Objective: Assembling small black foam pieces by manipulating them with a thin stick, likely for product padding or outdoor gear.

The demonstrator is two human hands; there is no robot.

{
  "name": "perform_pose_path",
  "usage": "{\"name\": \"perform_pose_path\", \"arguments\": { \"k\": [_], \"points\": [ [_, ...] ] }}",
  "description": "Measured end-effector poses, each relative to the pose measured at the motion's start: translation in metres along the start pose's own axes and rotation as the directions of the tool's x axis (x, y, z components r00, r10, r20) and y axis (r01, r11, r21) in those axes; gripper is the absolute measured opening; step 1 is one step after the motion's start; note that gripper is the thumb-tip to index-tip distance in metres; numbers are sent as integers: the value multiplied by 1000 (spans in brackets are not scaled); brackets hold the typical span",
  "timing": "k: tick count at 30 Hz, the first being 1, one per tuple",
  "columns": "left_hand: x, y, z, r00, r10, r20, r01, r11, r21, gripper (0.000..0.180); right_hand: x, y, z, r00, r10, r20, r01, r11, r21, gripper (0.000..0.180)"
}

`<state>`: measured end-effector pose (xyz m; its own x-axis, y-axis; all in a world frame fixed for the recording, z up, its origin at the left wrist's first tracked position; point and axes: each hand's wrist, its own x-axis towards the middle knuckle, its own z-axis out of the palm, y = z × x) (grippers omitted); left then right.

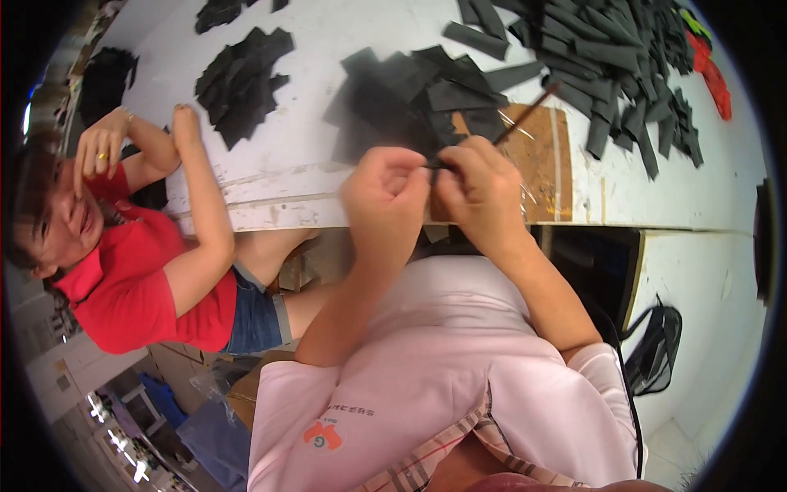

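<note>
Both hands meet just over the table's near edge, fingertips almost touching. My left hand (pixel 385 193) is closed in a pinch, somewhat smeared by motion, at one end of a small black fabric piece (pixel 436 164). At its other end my right hand (pixel 484 193) is pinched too; the fingers cover most of the piece. A thin dark brown stick (pixel 529 115) slants up and away from behind the right hand; whether that hand grips it, I cannot tell. Just beyond the hands lies a pile of flat black fabric pieces (pixel 459 82), blurred on its left side.
A brown board (pixel 545 164) lies on the white table (pixel 287 176) beside my right hand. Folded black strips (pixel 607 57) heap up at the far right, near a red cloth (pixel 711 78). Left stands another black pile (pixel 242 86). A co-worker in red (pixel 164 271) sits at my left, elbows on the table.
</note>
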<state>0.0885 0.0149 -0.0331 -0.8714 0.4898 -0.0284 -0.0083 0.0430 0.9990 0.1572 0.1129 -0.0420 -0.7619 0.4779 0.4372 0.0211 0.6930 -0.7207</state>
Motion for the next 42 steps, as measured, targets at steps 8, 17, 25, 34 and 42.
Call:
{"name": "perform_pose_path", "arguments": {
  "k": [8,17,25,34,42],
  "points": [
    [-1,-13,0,925,-92,369,170,968,-185,19,-18,11,-23,743,494,451,-656,407,636,8],
    [-7,-14,12,978,208,-13,-203,965,163,11,-15,13,-13,742,422,521,-636,195,747,15],
    [-11,-1,-6,573,6,820,793,247,-556,33,-25,7,-22,765,422,487,-584,135,800,24],
    [-22,17,22,954,146,260,-154,988,10,17,-19,-1,-37,964,265,2,-214,777,592,13],
    [0,39,21,863,-106,493,388,765,-514,9,10,-22,-71,976,214,40,-216,919,329,10]
  ]
}}
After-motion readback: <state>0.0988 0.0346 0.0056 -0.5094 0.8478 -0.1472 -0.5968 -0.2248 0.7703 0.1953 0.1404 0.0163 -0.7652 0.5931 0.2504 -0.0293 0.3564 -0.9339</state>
